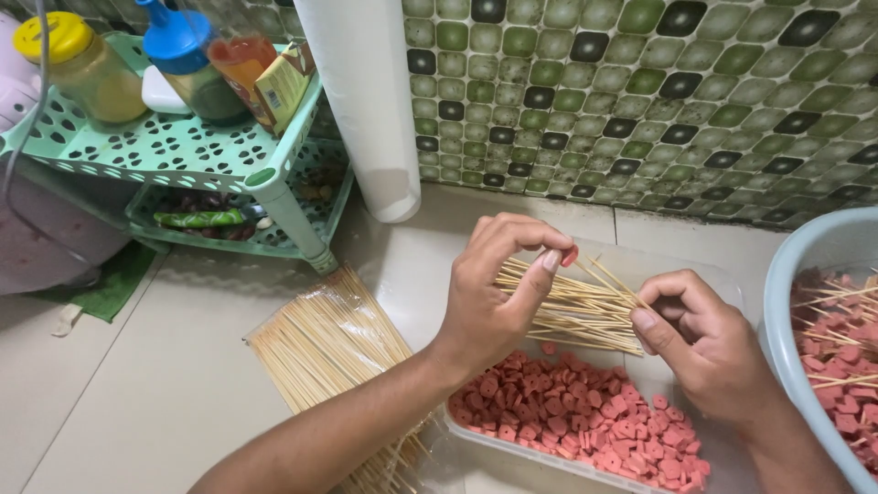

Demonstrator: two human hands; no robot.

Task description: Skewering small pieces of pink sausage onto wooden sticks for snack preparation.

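- The left hand (498, 293) is pinched shut: thumb and fingertips grip a small pink sausage slice (570, 255) held up above the far part of the clear tray (722, 284).
- The right hand (704, 343) is closed around the near end of a thin bamboo skewer (604, 277). The stick's long axis runs from that fist up and to the left, and its tip ends right at the slice, so the two hands meet along the skewer's line, the left one at the point.
- Nearest in the tray, along its near edge, lies a heap of sliced pink sausage (576, 416).
- Behind that heap, towards the tray's far edge and under both hands, a loose bundle of skewers (567, 316) lies roughly crosswise.
- Left of the tray on the pale counter (137, 384), a clear packet of skewers (334, 352) points away from the viewer.
- At the counter's right edge, a pale blue basin (805, 265) holds filled skewers.
- Farthest, against the tiled wall, stand a green rack (183, 151) with bottles and a white roll (361, 101).
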